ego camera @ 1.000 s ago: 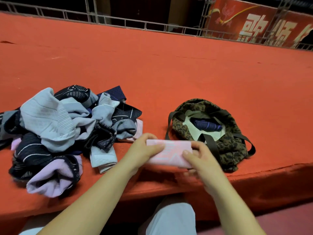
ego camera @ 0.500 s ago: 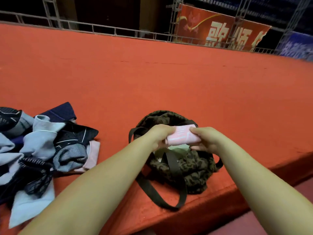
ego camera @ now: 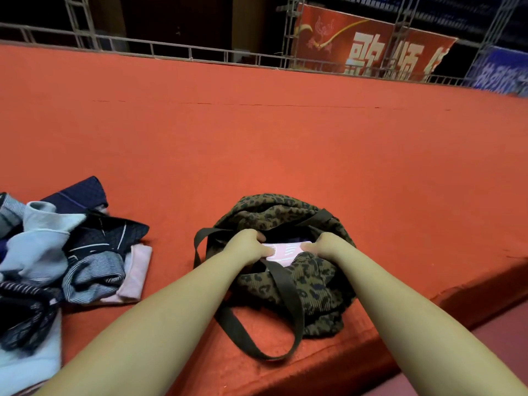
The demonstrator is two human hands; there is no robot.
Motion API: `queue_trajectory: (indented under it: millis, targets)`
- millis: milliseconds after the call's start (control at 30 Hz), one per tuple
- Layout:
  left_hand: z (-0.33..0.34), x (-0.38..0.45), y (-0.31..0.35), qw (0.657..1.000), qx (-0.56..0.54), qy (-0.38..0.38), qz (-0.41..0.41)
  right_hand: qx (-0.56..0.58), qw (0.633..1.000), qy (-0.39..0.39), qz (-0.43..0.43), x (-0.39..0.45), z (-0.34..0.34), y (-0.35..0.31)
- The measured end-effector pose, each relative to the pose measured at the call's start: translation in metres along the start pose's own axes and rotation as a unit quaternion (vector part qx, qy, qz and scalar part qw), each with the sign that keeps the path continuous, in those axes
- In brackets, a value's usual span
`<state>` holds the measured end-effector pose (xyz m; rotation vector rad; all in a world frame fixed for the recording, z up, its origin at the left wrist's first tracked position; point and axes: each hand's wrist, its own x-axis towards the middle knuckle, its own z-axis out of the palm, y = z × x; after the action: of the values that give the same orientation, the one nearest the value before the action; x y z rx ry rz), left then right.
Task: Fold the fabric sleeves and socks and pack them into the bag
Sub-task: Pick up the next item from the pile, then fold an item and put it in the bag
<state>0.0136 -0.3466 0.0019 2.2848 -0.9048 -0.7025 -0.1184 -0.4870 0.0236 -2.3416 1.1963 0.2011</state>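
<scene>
A leopard-print bag (ego camera: pixel 311 284) with dark straps lies open on the red carpeted platform (ego camera: pixel 257 144). Both hands reach into its mouth. My left hand (ego camera: pixel 247 245) grips the left end of a folded pink fabric piece (ego camera: pixel 285 252), and my right hand (ego camera: pixel 324 245) grips its right end. The pink piece sits low inside the opening, partly hidden by the bag's front rim. Something dark lies in the bag behind it. A pile of unfolded sleeves and socks (ego camera: pixel 51 258), in light blue, navy, striped and pink, lies to the left.
The platform's front edge (ego camera: pixel 400 332) drops off just below the bag. One bag strap loops forward toward that edge (ego camera: pixel 271 332). A metal railing (ego camera: pixel 177 52) and red banner (ego camera: pixel 371 50) stand at the far side.
Both hands carried the folded pink piece from in front of me over to the bag and lowered it into the opening. The view shifted right, pushing the pile to the left edge.
</scene>
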Motion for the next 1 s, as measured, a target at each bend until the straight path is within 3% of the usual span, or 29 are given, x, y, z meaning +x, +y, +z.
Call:
queue_trajectory:
  millis: [133, 167, 233, 300, 367, 567, 700, 800, 900, 1000]
  targets:
    - [0.008, 0.005, -0.002, 0.999, -0.043, 0.031, -0.004, 0.036, 0.98, 0.177, -0.085, -0.013, -0.002, 0.006]
    - [0.009, 0.006, -0.002, 0.998, -0.05, 0.037, -0.006, 0.049, 0.974, 0.179, -0.128, -0.017, -0.004, 0.005]
    - [0.009, 0.008, -0.002, 0.997, -0.061, 0.036, -0.008, 0.086, 0.977, 0.067, -0.183, -0.026, -0.004, 0.002]
    - [0.008, 0.009, -0.003, 0.997, -0.075, 0.028, -0.013, 0.088, 0.981, -0.091, -0.148, -0.034, 0.0, -0.001]
    - [0.006, 0.007, -0.004, 0.993, -0.117, 0.013, -0.017, 0.085, 0.977, -0.165, -0.103, -0.033, 0.005, -0.002]
    - [-0.024, -0.032, 0.002, 0.956, -0.292, -0.019, -0.01, 0.081, 0.978, -0.171, -0.087, -0.029, 0.016, -0.015]
    - [-0.053, -0.081, -0.019, 0.95, -0.309, -0.03, 0.038, 0.071, 0.984, -0.061, -0.152, -0.051, 0.01, -0.031]
    - [-0.067, -0.124, -0.056, 0.954, -0.298, -0.018, 0.026, 0.092, 0.967, -0.007, -0.236, -0.078, 0.016, -0.053]
    - [-0.071, -0.166, -0.106, 0.961, -0.276, 0.004, -0.002, 0.106, 0.946, -0.017, -0.305, -0.106, 0.042, -0.086]
    - [-0.079, -0.211, -0.144, 0.966, -0.255, 0.021, -0.029, 0.116, 0.926, -0.076, -0.351, -0.132, 0.085, -0.126]
